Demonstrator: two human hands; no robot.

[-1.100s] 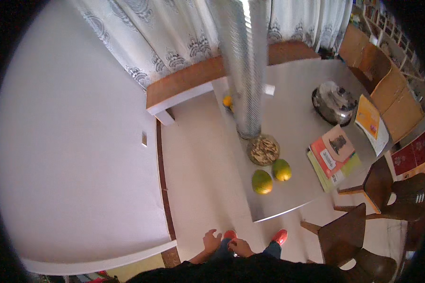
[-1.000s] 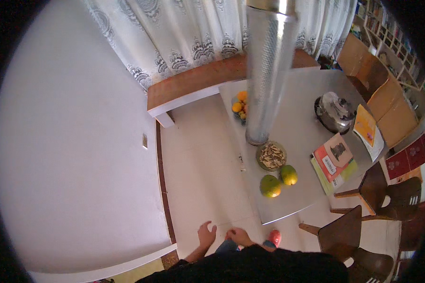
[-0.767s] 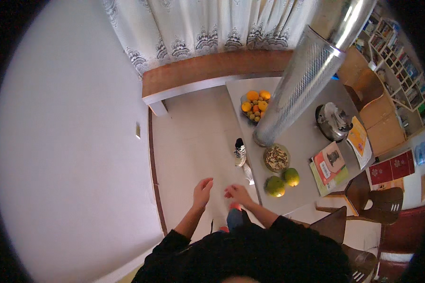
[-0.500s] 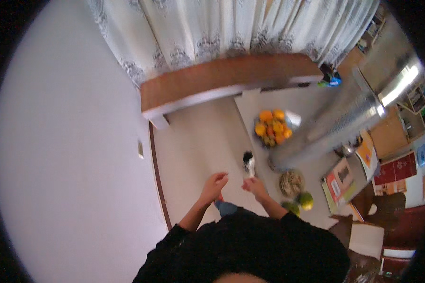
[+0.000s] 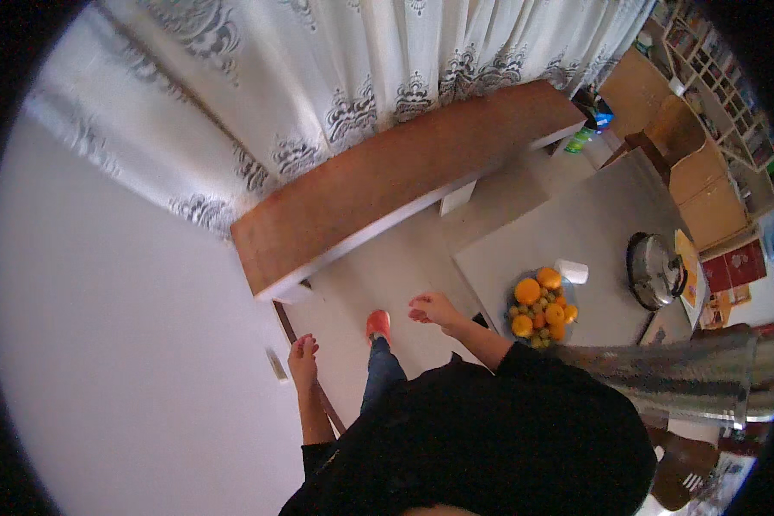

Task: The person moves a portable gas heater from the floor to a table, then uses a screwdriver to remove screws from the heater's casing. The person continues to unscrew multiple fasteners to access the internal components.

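My left hand (image 5: 303, 359) is low beside the wall, fingers loosely bent and apart, holding nothing. My right hand (image 5: 431, 308) hangs over the floor with curved fingers, also empty, left of the grey table (image 5: 512, 245). On that table are a bowl of oranges and small round fruits (image 5: 542, 308), a small white object (image 5: 571, 272) and a steel lidded pot (image 5: 655, 271). A red shoe (image 5: 378, 325) shows on my foot below.
A long wooden bench (image 5: 400, 172) runs under the patterned curtain (image 5: 344, 60). A white wall (image 5: 129, 327) is left. At right stand a metal perforated column (image 5: 679, 378), a wooden chair (image 5: 688, 460), folded cardboard (image 5: 705, 206) and bookshelves (image 5: 714, 77).
The view has swung toward the bench, which looms larger. The column has shifted to the lower right, the green fruits are out of sight, and my hands have moved farther apart.
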